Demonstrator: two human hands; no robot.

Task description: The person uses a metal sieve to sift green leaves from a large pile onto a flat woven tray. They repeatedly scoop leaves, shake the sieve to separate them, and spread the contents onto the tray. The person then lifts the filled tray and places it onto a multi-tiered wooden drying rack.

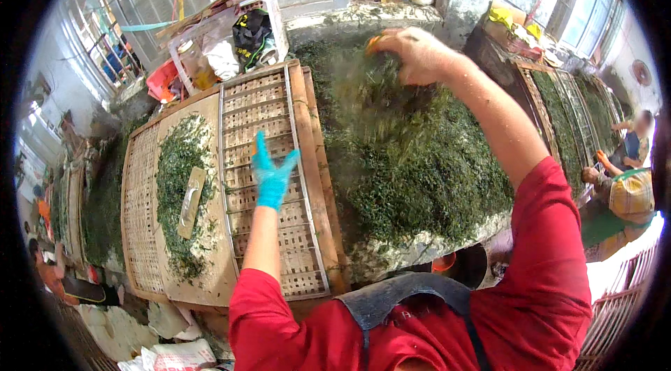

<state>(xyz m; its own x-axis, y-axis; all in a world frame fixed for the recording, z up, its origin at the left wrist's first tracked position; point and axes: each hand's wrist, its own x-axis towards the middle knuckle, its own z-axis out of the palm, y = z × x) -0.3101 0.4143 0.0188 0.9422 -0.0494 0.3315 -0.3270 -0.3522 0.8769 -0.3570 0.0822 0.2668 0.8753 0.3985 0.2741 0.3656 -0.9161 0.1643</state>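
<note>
My left hand, in a teal glove, has its fingers spread over a woven slatted tray with a thin metal frame on top. Nothing shows in its grasp. My right hand, bare with orange coverings at the fingertips, is raised over the far part of a heap of shredded dark green plant matter. Blurred green strands are in the air below it; its grip is unclear. Left of the framed tray, a board bears more green shreds. A flat wooden float-like tool with a handle lies on them.
A white crate with a jar and bags stands behind the trays, beside a red container. Wooden beams divide the trays from the heap. Other people work at the far right and far left. An orange bucket sits below the heap's front edge.
</note>
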